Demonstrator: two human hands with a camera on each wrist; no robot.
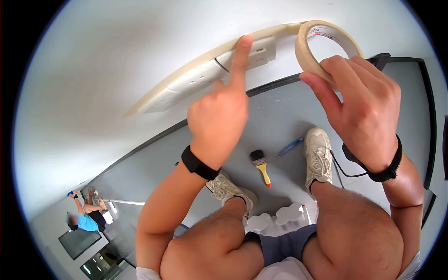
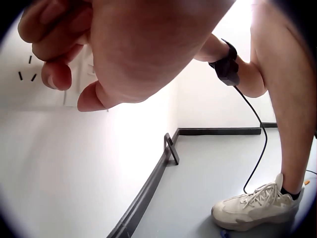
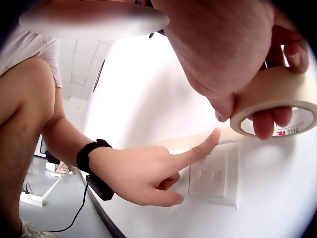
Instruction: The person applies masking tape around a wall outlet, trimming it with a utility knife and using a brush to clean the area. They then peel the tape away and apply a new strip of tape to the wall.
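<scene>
My right hand grips a roll of masking tape, fingers through its core and thumb outside. From the roll, a strip of masking tape runs along the upper edge of a row of white wall sockets and a switch plate. With its index finger straight, my left hand presses on the strip above the plates; its other fingers are bent and hold nothing. In the right wrist view, the pointing fingertip is on the strip just above the plate, close to the roll.
On the grey floor lie a paintbrush with a yellow handle and a slim blue tool, between and beside my shoes. Black skirting edges the wall. A white scalloped object is below me. Another person is far left.
</scene>
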